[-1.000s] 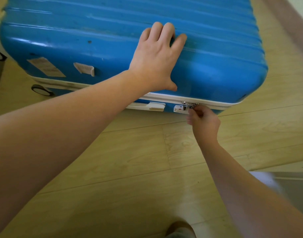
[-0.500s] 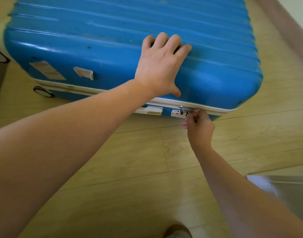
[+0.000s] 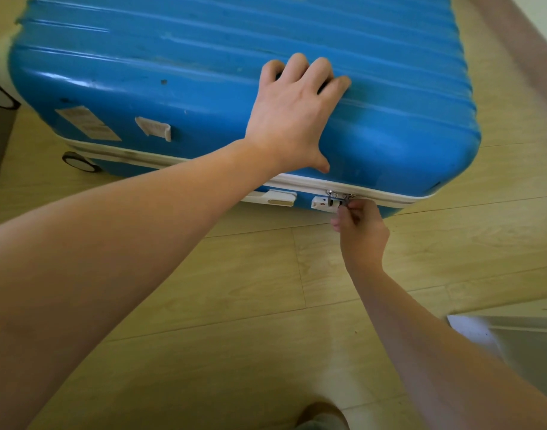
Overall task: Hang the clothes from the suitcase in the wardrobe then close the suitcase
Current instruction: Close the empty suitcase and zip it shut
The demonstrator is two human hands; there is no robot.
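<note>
In the head view, a blue suitcase (image 3: 142, 72) is seen lying flat on a wooden floor (image 3: 235, 290). It fills the top of the picture. Its lid is down, and the white zip band (image 3: 390, 193) along the near side is seen shut up to the pulls.

The left hand (image 3: 292, 119) is laid on top of the suitcase, near the front edge. Its fingers (image 3: 312, 69) are a little spread and bent over the ridges of the shell, and its thumb is pressed against the near side, just above the zip band. Nothing is gripped by it.

The right hand (image 3: 362, 231) is held low at the front of the suitcase. A metal zip pull (image 3: 343, 198) is pinched between its thumb and fingertips, right beside a small white lock block (image 3: 322, 203). Two pulls seem to be there, but which one is pinched cannot be told, because the spot is small and partly hidden by the fingers.

A white handle (image 3: 275, 198) is seen just left of the lock. Two worn stickers (image 3: 86, 122) are stuck on the shell farther left, and a dark wheel (image 3: 80, 161) is seen under that corner.

The tip of a shoe (image 3: 322, 414) is seen at the bottom edge.
</note>
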